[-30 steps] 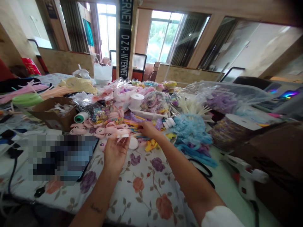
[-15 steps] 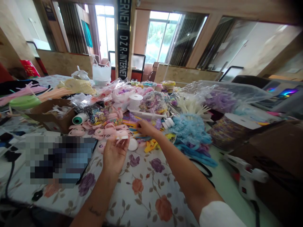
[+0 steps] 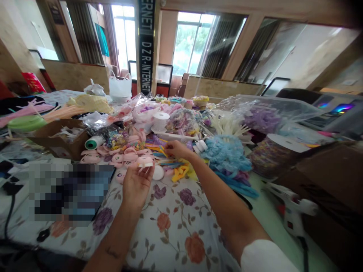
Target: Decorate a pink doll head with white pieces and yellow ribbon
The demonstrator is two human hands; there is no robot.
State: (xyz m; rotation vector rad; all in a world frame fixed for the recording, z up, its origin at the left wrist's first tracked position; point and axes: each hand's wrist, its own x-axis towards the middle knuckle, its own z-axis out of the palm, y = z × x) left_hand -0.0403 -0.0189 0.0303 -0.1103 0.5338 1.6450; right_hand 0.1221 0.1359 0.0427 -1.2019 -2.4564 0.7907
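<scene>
My left hand (image 3: 138,185), palm up, has its fingers curled around a small white piece (image 3: 145,164) with a pale yellow middle; its exact kind is too small to make out. Ahead and to the right, my right hand (image 3: 178,150) reaches into a pile of thin coloured strips (image 3: 154,145). Its fingertips are pinched together on a yellow strip (image 3: 162,150). Pink doll-like heads (image 3: 117,158) with painted eyes lie just beyond my left hand. A white round disc (image 3: 158,172) lies beside its fingertips, and yellow pieces (image 3: 180,172) sit below my right wrist.
A tablet-like device (image 3: 104,189), partly blurred out, lies at the left. Behind it stands a cardboard box (image 3: 61,143). Blue fluffy yarn (image 3: 227,153), a white spool (image 3: 161,121) and a clear drum (image 3: 272,156) crowd the table. A white glue gun (image 3: 293,211) is at the right.
My right hand has shifted slightly, and a yellow strip now shows raised at its fingertips. My left hand stays in place with the white piece. The view has moved a little.
</scene>
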